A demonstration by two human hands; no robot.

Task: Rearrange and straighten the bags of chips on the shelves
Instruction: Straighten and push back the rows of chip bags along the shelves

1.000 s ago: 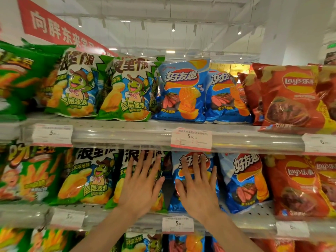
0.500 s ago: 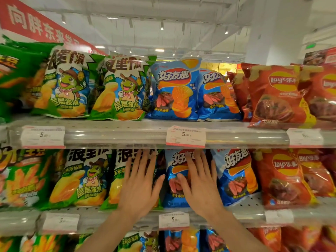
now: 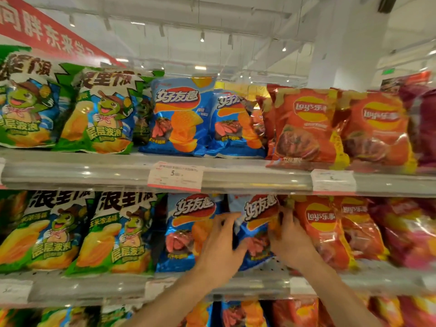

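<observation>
Two bare hands reach into the middle shelf point(image 3: 259, 283), low and centre in the frame. The left hand point(image 3: 220, 250) and right hand point(image 3: 291, 241) grip the two sides of a tilted blue chip bag point(image 3: 256, 230), covering its lower part. Red bags point(image 3: 322, 232) stand just right; everything is motion-blurred.

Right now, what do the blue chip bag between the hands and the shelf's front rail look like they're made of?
The blue chip bag, held between the left hand and right hand, looks like thin glossy plastic film, possibly foil-lined: it creases and catches bright glints. The front rail looks like clear, shiny plastic strip, judging by its see-through sheen over the price tag.
</observation>
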